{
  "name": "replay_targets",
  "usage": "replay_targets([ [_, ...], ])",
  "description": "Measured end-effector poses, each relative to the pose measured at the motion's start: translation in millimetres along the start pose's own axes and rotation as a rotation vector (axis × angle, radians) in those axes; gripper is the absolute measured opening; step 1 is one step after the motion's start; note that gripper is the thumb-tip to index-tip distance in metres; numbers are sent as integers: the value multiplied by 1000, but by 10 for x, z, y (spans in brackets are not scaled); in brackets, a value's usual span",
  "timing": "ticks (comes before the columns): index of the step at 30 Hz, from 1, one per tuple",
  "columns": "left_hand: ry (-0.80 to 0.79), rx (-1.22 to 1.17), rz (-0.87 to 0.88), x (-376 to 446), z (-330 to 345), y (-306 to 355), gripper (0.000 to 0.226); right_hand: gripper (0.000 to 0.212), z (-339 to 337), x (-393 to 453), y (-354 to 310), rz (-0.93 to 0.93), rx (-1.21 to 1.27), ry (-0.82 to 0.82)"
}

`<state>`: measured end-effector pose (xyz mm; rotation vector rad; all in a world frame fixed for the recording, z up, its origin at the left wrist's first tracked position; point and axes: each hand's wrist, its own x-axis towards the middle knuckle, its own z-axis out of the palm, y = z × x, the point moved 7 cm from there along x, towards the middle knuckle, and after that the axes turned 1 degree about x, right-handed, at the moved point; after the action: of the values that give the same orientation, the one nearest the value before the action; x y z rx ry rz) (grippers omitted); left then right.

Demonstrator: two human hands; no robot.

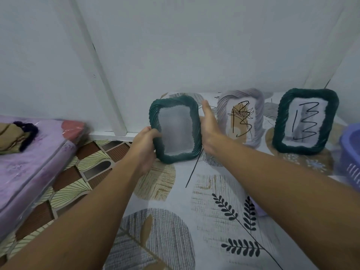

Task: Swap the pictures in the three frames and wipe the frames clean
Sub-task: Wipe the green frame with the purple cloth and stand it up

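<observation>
A green frame (175, 129) with a blank, hazy pane is held upright at the centre of view, its lower edge at or just above the patterned surface (214, 191); contact cannot be confirmed. The left hand (145, 142) is curled round the frame's 9 o'clock edge, thumb over the front border. The right hand (209, 123) is laid flat against the 3 o'clock edge, fingers straight and pointing up, nothing enclosed.

At 3 o'clock from the held frame, a pale frame (240, 117) stands against the wall (175, 45), a scribbled picture inside. Further toward 3 o'clock a second green frame (305, 121) stands, also with a marked picture. A lavender basket (350, 158) is noted at the far 3 o'clock margin, and a mattress (29, 152) at 9 o'clock.

Judgement: the held frame appears empty of a picture, so it is probably being lifted or set back. For good handling, pressure should be kept on the borders only, the pane left untouched to avoid smears, and the frame kept clear of the pale frame just beside the right hand, which could be toppled.
</observation>
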<state>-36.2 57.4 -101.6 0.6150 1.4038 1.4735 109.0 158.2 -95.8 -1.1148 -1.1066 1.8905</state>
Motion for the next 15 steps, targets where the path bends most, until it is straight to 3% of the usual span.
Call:
replay_targets([
  [9, 40, 27, -14, -85, 50, -15, 17, 89, -150, -56, 149, 5, -47, 59],
  [13, 121, 104, 20, -147, -7, 8, 36, 101, -193, -96, 250, 8, -80, 95],
  [15, 201, 211, 121, -216, -39, 104, 46, 94, -236, -159, 277, -13, -123, 103],
])
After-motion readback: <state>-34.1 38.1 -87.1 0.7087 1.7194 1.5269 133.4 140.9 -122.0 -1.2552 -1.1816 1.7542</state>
